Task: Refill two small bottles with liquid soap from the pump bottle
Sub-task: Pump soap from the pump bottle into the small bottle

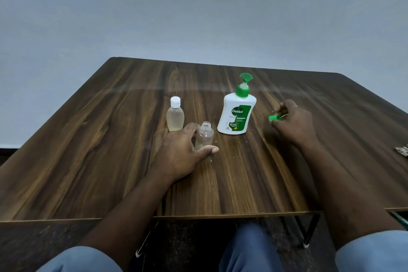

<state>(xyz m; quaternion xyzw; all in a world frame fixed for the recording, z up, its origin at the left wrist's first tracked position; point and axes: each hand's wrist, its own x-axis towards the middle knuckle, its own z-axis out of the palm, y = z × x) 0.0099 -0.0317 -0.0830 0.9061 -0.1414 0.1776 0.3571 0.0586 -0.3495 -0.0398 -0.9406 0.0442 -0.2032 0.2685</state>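
the left hand (183,150) grips the open small bottle (204,136) upright to steady it, while the right hand (293,121) pinches its green cap (274,118) aside from the pump bottle (237,115).

A dark wood-grain counter (110,139) meets a grey wall (198,6) at twelve o'clock; a small patterned object (402,151) lies at three o'clock.

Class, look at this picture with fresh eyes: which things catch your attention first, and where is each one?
The white pump bottle with its green pump stands out, upright near the middle of the table. Nearer and to its left, the left hand holds the uncapped small bottle upright, with the capped small bottle just behind that hand. To the right, the right hand pinches a green cap.
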